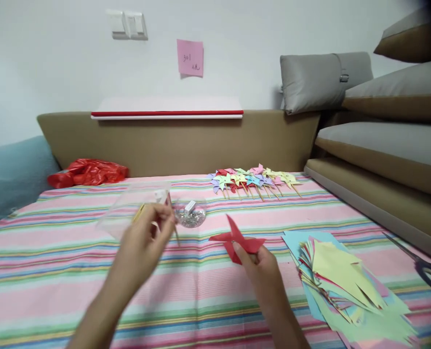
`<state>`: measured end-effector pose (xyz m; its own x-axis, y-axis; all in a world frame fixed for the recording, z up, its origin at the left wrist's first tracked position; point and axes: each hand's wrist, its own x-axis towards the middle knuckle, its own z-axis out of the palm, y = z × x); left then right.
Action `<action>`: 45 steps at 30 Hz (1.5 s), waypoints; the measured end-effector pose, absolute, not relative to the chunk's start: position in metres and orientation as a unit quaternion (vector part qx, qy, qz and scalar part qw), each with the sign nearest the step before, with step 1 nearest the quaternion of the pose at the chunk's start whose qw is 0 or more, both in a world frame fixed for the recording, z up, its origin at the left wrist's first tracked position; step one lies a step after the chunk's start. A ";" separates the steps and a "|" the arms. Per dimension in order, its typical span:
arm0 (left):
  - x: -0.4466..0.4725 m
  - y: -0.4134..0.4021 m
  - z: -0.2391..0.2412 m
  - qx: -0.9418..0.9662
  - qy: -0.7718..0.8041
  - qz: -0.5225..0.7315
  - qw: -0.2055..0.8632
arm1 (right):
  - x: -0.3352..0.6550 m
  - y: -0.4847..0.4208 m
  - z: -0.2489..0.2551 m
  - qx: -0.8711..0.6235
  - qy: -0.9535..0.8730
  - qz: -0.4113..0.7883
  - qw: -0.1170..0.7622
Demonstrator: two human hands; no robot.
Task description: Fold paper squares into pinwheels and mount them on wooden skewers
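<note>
My right hand pinches a red paper pinwheel, the thumb pressed near its centre. To the left, my left hand has its fingers closed on a thin wooden stick that points downward. Behind that hand lies a clear plastic bag, partly hidden by the fingers. A round clear dish of small silvery pieces stands just beyond the stick, with a small white block in it. The red pinwheel has no stick visible on it.
Several finished pinwheels on sticks lie at the back of the striped cloth. Cut paper sheets are piled at right, beside dark-handled scissors. A red plastic bag sits back left; stacked cushions border the right.
</note>
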<state>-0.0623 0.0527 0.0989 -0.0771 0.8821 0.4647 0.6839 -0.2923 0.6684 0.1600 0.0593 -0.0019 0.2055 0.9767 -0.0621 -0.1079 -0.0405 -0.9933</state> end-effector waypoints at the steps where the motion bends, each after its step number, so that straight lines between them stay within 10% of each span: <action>1: -0.051 0.042 0.084 0.667 0.562 0.463 0.160 | 0.163 0.059 -0.001 -0.522 -0.381 0.503 0.573; 15: -0.008 0.018 0.020 0.545 0.440 0.543 0.463 | 0.178 0.043 0.019 -0.281 -0.264 0.679 0.625; 45: -0.005 -0.005 0.019 0.671 0.367 0.566 0.309 | 0.168 0.023 0.029 -0.180 -0.510 0.615 0.574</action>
<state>-0.0055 -0.0049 0.0193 0.0908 0.8420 0.5318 0.1424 -0.5395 0.8298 0.1675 0.0229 0.0293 -0.2757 0.8893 0.3649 -0.5224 0.1800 -0.8335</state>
